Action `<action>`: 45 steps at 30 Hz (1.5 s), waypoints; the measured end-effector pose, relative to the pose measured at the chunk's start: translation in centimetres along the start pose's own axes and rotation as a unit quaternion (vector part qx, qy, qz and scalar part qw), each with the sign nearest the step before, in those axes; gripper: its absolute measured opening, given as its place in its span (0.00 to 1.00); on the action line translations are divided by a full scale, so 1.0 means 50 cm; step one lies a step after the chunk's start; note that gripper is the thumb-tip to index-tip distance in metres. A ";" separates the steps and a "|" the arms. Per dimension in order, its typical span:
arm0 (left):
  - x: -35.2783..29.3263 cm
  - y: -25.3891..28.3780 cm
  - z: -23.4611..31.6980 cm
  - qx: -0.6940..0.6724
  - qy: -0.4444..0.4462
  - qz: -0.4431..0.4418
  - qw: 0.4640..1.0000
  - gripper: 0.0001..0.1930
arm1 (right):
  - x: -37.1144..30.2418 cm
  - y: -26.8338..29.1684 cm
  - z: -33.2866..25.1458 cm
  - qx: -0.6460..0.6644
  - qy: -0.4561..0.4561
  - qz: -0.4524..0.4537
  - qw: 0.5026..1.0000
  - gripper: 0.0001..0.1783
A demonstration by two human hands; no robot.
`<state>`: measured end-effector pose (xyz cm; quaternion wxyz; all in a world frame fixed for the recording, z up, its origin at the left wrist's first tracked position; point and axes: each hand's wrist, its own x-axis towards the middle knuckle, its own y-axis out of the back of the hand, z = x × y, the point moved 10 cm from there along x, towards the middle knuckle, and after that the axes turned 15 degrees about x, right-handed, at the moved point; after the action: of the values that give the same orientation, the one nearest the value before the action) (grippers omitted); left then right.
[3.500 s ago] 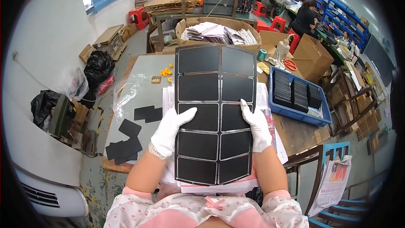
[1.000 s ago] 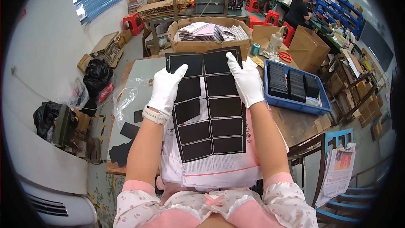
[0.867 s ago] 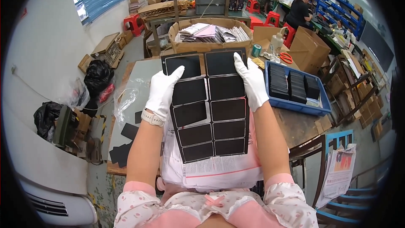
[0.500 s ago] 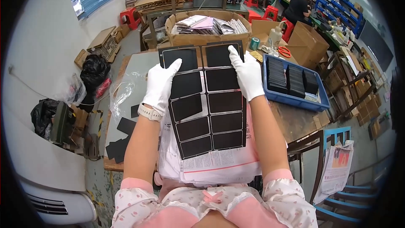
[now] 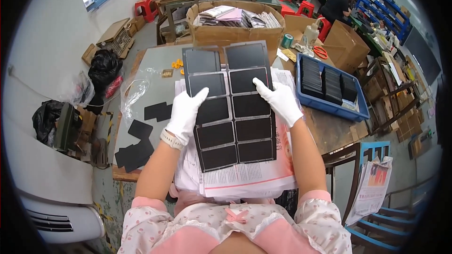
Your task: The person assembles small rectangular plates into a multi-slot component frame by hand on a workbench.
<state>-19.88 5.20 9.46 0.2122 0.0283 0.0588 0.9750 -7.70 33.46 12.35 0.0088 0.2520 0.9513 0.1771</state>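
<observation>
A black sheet (image 5: 214, 134) divided by pale slits into two columns of rectangular cards lies between my hands, its far end catching grey light. My left hand (image 5: 185, 111), in a white glove, grips its left edge with the thumb on top. On the right edge, my white-gloved right hand (image 5: 281, 102) pinches the sheet the same way. The fingers under the sheet are hidden. Beneath it rests a stack of printed paper (image 5: 249, 181). Loose black cards (image 5: 140, 129) lie on the table left of my left hand.
A blue bin (image 5: 332, 109) of black cards stands at the right, near orange scissors (image 5: 320, 52), a squeeze bottle (image 5: 310, 35) and green tape (image 5: 287, 41). Behind the sheet is a cardboard box (image 5: 238, 36) of papers. A blue chair (image 5: 376, 148) stands at lower right.
Both hands have slid from near the sheet's far end toward me along its edges. The sheet has tilted, so its far part now shines grey. Small orange pieces have come into sight behind it.
</observation>
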 end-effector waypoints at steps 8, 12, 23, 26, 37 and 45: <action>0.028 0.033 -0.026 0.001 -0.002 0.019 1.000 0.19 | -0.096 -0.032 0.076 0.024 -0.075 -0.038 0.996 0.32; -0.066 -0.058 -0.029 -0.238 0.100 -0.149 0.955 0.22 | -0.106 0.012 0.095 0.202 -0.030 0.064 0.977 0.29; -0.139 -0.004 -0.083 0.223 -0.043 0.015 0.974 0.21 | -0.162 -0.039 0.047 0.018 -0.044 0.070 0.996 0.32; -0.171 -0.061 -0.015 -0.157 0.157 -0.012 0.975 0.19 | -0.166 -0.016 0.037 0.290 -0.082 0.052 0.952 0.25; -0.126 0.013 -0.074 0.225 0.003 0.013 0.974 0.22 | -0.161 -0.037 0.016 0.245 -0.044 0.035 0.968 0.17; -0.156 0.004 -0.080 0.236 0.065 0.007 0.970 0.19 | -0.162 -0.029 0.014 0.186 -0.035 0.034 0.981 0.19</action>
<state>-13.22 1.34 5.28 0.1884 0.0145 0.3004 0.9349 -1.23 28.60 10.60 -0.0112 0.2875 0.9576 -0.0117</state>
